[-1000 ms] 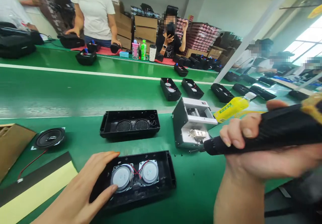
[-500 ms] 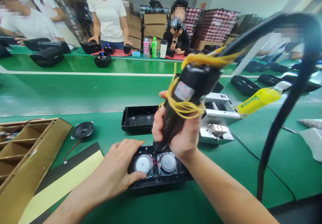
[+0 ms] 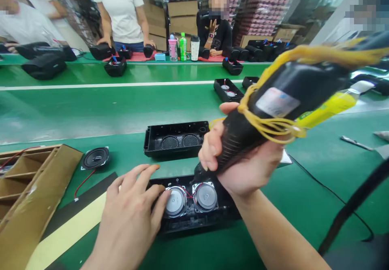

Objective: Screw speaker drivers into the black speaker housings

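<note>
A black speaker housing (image 3: 194,217) with two round silver drivers lies on the green bench in front of me. My left hand (image 3: 130,209) rests flat on its left end, fingers spread, touching the left driver. My right hand (image 3: 240,160) is wrapped round a black electric screwdriver (image 3: 273,112) bound with yellow cord. The tool is tilted, its tip down at the housing's top edge between the drivers.
A second empty housing (image 3: 176,138) sits just behind. A loose speaker cone (image 3: 95,157) with a red wire lies left, beside a cardboard divider box (image 3: 27,181). A yellow bottle (image 3: 331,106) is at right. More housings ride the conveyor (image 3: 91,104); other people work across it.
The screwdriver has leaned further to the right, and its tip stays at the housing. My left hand slid slightly over the left driver. The view shifted, hiding the white box behind the tool.
</note>
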Tool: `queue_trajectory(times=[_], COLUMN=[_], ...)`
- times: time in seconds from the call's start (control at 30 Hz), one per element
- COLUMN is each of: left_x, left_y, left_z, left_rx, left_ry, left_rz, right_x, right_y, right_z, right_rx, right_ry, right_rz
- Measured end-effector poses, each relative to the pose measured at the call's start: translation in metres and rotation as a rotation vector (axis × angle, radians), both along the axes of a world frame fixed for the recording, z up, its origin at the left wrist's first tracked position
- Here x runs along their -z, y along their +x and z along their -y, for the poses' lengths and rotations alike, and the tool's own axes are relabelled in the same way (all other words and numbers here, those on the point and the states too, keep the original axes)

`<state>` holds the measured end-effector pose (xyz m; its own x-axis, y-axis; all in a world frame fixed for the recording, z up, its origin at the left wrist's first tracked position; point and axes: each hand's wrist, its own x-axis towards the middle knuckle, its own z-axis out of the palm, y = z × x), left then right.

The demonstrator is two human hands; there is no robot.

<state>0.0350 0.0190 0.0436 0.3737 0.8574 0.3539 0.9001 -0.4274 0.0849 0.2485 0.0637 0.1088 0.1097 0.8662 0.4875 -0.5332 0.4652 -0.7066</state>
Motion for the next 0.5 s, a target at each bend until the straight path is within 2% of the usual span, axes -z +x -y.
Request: queue_trajectory(times=[0.1, 0.27, 0.5], left_x=[0.007, 0.019, 0.021], left_y=[0.014, 0.029, 0.041], left_z=[0.004, 0.002, -0.002], left_rx=[-0.098, -0.245, -0.314], left_ry=[0.024, -0.008, -0.02], left_rz=[-0.062, -0.066, -0.062], right_x=[-0.011, -0.021, -0.02], right_y=[0.007, 0.017, 0.021], right_z=[0.005, 0.01, 0.013], right_rx=[0.0, 0.016, 0.015], right_ry=[-0.075, -0.111, -0.101], right_rz=[-0.038, -0.065, -0.067])
